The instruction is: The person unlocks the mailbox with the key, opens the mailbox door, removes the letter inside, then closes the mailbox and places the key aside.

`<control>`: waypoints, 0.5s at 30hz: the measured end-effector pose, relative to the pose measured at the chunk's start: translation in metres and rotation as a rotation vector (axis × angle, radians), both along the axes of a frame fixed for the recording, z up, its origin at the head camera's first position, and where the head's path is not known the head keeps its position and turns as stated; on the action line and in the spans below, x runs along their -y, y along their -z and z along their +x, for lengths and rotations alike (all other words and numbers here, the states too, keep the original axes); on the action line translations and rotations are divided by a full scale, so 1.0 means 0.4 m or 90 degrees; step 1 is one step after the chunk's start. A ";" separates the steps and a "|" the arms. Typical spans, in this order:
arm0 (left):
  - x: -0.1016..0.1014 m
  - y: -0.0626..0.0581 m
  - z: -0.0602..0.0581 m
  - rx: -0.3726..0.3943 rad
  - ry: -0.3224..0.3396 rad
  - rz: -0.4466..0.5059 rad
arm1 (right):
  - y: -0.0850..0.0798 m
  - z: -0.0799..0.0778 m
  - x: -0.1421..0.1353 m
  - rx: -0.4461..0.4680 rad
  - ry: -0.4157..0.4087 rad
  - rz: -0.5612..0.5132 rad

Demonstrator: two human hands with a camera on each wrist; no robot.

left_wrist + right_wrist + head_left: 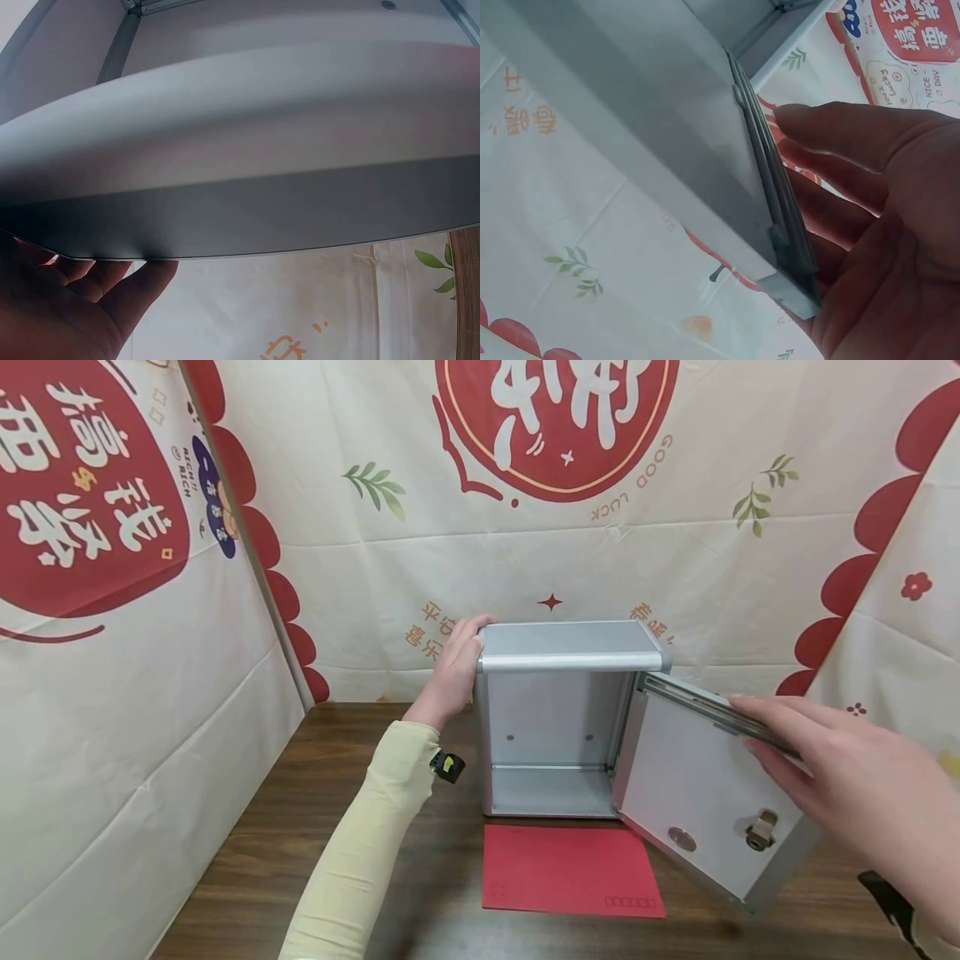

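Left hand [452,672] rests unclenched against box [566,639]; right hand [855,777] pinches swung-out door [705,777]; hard tug could tip box.

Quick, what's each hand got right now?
Left hand: holding the metal box at its upper left corner.
Right hand: holding the open door by its top edge.
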State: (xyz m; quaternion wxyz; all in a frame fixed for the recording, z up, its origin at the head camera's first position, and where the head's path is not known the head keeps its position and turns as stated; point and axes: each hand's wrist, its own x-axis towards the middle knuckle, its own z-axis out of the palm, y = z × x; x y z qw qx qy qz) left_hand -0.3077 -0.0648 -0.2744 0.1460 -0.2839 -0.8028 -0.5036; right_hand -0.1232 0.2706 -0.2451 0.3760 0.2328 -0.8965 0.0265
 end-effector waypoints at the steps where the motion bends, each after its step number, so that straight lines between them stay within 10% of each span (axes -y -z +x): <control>1: 0.000 -0.001 0.000 -0.002 0.001 0.001 | 0.002 0.001 -0.002 0.007 0.000 -0.002; 15: -0.002 -0.003 0.002 -0.013 -0.003 0.002 | 0.025 0.032 0.030 -0.041 -0.055 -0.002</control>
